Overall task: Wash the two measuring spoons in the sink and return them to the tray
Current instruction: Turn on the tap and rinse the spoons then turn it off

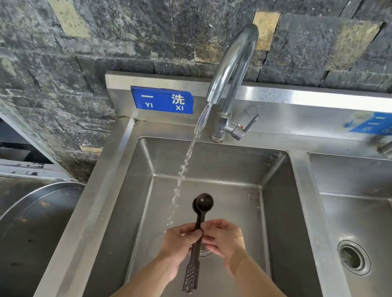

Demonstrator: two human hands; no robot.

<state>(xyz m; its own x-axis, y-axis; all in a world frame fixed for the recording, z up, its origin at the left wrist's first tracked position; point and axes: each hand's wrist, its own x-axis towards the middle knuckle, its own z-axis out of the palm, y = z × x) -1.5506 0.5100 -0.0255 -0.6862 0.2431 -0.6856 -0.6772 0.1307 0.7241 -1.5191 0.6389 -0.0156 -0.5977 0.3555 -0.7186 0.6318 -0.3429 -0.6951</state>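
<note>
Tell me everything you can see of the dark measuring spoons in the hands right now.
The measuring spoons look dark brown, matte, probably plastic. Two round bowls overlap at the far end, so they seem stacked as a pair. The long narrow handle ends nearest the camera in a wider perforated tab. They are held roughly level over the left sink basin, bowls pointing toward the faucet. The left hand and right hand pinch the handle mid-length. The water stream falls just left of the bowls.

Pretty plain look here: both forearms are bare all the way up, no sleeves in view. The left hand (179,243) and right hand (224,240) are bare too, with short, trimmed nails on the fingers (208,225).
</note>
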